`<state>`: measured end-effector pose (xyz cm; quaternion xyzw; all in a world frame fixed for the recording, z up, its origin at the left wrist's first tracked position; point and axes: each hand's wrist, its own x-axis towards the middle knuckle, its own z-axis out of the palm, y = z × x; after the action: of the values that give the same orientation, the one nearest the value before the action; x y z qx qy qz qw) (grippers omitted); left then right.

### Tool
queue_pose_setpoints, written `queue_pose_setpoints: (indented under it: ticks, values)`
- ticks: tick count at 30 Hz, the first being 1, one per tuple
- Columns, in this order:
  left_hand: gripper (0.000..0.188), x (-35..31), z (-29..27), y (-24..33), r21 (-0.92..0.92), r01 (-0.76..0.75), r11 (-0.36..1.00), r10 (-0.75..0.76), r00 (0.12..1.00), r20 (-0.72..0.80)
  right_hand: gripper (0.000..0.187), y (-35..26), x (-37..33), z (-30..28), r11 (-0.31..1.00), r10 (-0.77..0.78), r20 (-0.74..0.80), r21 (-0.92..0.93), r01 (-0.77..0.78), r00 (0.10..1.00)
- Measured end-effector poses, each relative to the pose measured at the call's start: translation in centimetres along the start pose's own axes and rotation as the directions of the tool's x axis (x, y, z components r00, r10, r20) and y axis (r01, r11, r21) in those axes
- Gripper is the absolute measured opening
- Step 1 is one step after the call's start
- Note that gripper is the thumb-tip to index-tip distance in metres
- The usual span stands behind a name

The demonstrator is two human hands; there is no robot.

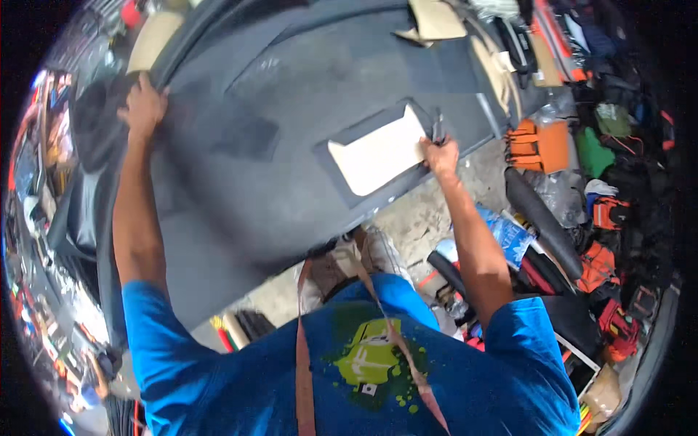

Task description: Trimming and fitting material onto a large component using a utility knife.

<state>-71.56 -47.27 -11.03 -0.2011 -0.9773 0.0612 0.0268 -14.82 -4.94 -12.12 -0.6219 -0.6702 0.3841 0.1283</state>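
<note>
A wide sheet of smooth black material (305,80) lies spread over the work surface in front of me. At its far left, my left hand (143,107) grips a raised fold of it, thumb and fingers apart around the material; motion smears that area. My right hand (441,154), closed, holds a dark slender tool (438,127) whose exact kind I cannot make out. That hand's thumb side touches the right end of a cream cardboard template (382,154). The template has pointed corners and lies flat on a darker rectangular piece (333,174) near the sheet's front edge.
More cream templates (438,20) lie at the back right, and another cream piece (156,38) at the far left. Orange bags (538,145), a dark roll (542,221) and plastic wrapping (558,200) crowd the floor at right. Bare concrete (407,221) shows before the sheet's edge.
</note>
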Motion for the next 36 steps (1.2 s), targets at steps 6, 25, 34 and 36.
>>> queue_pose_setpoints:
  ticks: [6, 25, 34, 36]
  values:
    - [0.087, -2.9, -3.6, 3.7, -0.068, -0.055, 0.996, 0.052, 0.998, -0.034, 0.032, -1.4, 3.9, -2.6, 1.000, 0.010, -0.064, 0.012, -0.009, 0.998]
    - [0.089, 1.8, -8.7, 63.2, -0.744, 0.235, 0.626, -0.039, 0.962, 0.272, 0.030, 5.1, 13.6, -9.4, 0.987, -0.161, 0.317, 0.026, 0.161, 0.935]
    - [0.094, -0.9, -11.4, 67.5, -0.354, 0.258, 0.899, -0.152, 0.941, 0.301, 0.037, 6.7, 15.9, -11.3, 0.960, -0.257, 0.359, -0.013, 0.280, 0.897]
    - [0.092, -2.7, -9.6, 62.2, -0.433, 0.273, 0.859, -0.138, 0.938, 0.318, 0.036, 5.6, 15.5, -10.4, 0.946, -0.298, 0.367, -0.009, 0.324, 0.881]
